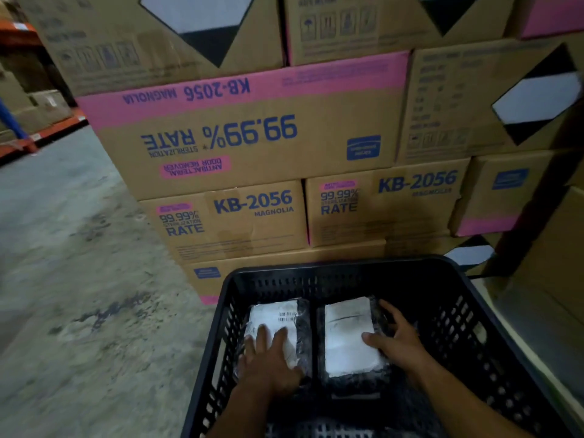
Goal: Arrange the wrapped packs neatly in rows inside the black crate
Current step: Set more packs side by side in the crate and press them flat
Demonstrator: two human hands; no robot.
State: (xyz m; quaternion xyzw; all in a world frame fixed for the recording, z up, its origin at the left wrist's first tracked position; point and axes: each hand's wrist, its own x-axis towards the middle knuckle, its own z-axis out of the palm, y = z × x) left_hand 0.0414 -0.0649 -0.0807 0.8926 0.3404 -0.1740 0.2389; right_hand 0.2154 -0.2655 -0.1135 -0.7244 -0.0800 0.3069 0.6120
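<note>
Pressing flat with spread fingers, the left hand [268, 358] on the left pack [278, 324] and right hand [395, 339] on the right pack [347, 336], lower centre in the black crate [493, 311], might slide the slippery wraps crooked.

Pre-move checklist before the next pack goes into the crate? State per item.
1. Two packs side by side on the black crate floor: left pack and right pack lie flat, labels up. ok.
2. Row alignment: far edges roughly level, narrow gap between them. ok.
3. Left hand rests flat on the left pack, not gripping. ok.
4. Right hand lies over the right pack's right edge, fingers spread. Whether it grips: cannot tell.
5. Space for more packs: bare floor right of the right pack and nearer the camera. ok.
6. Next pack to load: none visible outside the crate, both hands occupied. not ok.
</note>
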